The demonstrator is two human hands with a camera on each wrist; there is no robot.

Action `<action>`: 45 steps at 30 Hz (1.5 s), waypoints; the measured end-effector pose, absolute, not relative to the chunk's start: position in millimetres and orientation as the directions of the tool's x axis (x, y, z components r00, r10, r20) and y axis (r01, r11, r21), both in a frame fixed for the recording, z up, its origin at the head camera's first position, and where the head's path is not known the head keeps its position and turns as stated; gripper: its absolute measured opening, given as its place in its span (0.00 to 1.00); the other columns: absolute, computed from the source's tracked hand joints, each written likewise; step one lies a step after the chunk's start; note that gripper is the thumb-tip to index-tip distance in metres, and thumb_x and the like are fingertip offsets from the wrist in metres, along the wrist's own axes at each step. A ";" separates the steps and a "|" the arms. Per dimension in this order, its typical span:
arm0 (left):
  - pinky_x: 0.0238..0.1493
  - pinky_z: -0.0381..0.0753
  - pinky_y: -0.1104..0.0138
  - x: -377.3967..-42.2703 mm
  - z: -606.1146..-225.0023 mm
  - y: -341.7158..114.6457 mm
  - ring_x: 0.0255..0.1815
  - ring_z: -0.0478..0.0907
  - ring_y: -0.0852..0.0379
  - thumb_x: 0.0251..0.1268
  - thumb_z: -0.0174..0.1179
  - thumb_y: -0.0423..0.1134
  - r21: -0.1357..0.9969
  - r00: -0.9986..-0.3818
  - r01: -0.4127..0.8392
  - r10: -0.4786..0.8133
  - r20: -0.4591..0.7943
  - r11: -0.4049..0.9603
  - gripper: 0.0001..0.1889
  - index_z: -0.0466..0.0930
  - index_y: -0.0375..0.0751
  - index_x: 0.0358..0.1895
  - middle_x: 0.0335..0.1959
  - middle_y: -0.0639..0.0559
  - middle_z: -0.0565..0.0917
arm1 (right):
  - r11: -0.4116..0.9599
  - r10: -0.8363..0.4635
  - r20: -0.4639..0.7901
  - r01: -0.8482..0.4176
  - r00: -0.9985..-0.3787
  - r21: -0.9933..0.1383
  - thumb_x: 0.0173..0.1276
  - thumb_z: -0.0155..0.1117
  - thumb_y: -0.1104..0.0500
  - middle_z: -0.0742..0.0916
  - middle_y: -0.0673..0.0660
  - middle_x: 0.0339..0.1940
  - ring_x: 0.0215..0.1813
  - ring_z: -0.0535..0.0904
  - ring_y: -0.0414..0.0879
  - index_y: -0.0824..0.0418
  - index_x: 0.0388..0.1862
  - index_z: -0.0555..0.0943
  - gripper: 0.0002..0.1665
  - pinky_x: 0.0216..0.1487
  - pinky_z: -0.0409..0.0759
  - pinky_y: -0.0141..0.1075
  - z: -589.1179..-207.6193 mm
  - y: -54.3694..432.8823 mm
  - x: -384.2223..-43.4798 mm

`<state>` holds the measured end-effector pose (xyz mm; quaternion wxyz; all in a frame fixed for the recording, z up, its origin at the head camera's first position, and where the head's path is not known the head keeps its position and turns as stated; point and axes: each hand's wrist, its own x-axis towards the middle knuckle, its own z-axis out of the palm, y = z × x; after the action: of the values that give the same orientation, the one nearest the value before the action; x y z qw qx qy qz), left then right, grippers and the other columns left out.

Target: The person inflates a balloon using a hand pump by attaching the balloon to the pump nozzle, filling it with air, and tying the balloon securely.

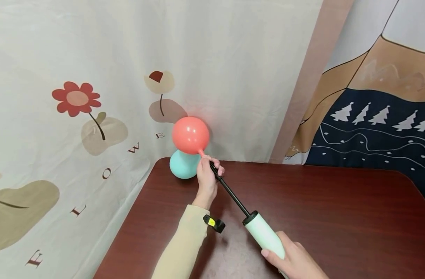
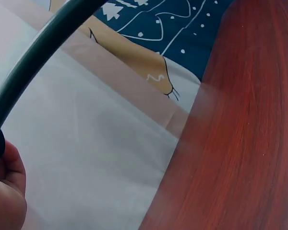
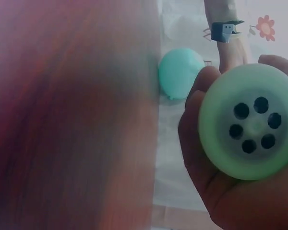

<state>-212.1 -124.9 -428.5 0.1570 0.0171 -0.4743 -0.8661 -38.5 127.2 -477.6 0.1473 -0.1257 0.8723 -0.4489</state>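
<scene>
An inflated red balloon (image 1: 190,135) stands above my left hand (image 1: 207,178) in the head view. That hand grips the balloon's neck together with the black front end of a balloon pump (image 1: 266,234). My right hand (image 1: 297,257) wraps round the pump's light green body, low at the right. Between the two hands a length of black rod (image 1: 234,197) is exposed. The right wrist view looks onto the pump's rounded end (image 3: 254,123), which has several dark holes, with the right hand's fingers (image 3: 191,129) around it. In the left wrist view only part of the left hand (image 2: 9,201) shows beside the rod (image 2: 36,62).
A teal balloon (image 1: 184,164) sits at the table's far left corner, partly behind the red one. The dark red wooden table (image 1: 320,209) meets a pale curtain (image 1: 240,77) with printed flowers. Navy patterned cloth (image 1: 372,135) hangs at the right. A black band (image 1: 214,223) is on the left wrist.
</scene>
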 end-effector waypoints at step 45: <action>0.20 0.69 0.72 -183.5 -444.6 -84.6 0.13 0.65 0.61 0.85 0.37 0.35 0.858 -0.964 0.234 -0.224 0.143 -0.457 0.14 0.66 0.41 0.35 0.22 0.51 0.70 | 0.638 -0.248 -0.248 0.034 -0.936 -0.769 0.70 0.68 0.38 0.80 0.50 0.29 0.26 0.73 0.42 0.63 0.56 0.75 0.33 0.27 0.72 0.37 -479.4 120.9 -38.5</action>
<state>-183.5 -84.6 -444.6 0.1340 -0.0047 -0.5033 -0.8536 -38.5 120.9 -479.4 0.1678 -0.0601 0.8893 -0.4212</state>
